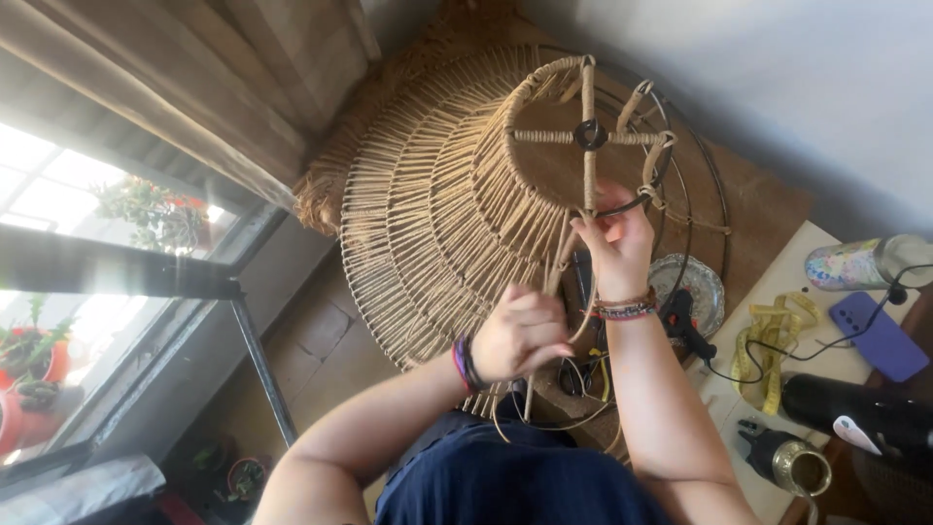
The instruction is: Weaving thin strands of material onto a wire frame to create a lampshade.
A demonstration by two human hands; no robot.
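A: From the head camera, what are the hands on?

B: A big lampshade frame (457,185), a wire skeleton wrapped in tan cord. It leans in front of the person, its narrow top ring with a cross brace facing the camera, and its wide flared skirt spreading down toward the floor. The right hand (614,238) is closed on a strand of cord (564,258) right where it meets the dark bare wire at the ring. The left hand (520,335) is curled shut lower down, gripping the same loose cord, which loops away below the wrist.

A: How would it handle?

B: I'd judge it light for its bulk, stiff where the wire runs but easy to bend out of shape if squeezed. The cord looks rough and grippy, not slippery. Best held by the ring or the cross brace, not by the wrapped strands.

A: And its look?

B: Close, even wraps radiating in tiers, straw-coloured, with one section of ring still bare black wire.

A: Anything nearby?

B: To the right, a pale tabletop (826,374) carries a yellow tape measure (768,355), a purple phone (880,335), a patterned bottle (865,262) and a black glue gun (685,326) at its edge. A window with potted plants (155,214) is on the left.
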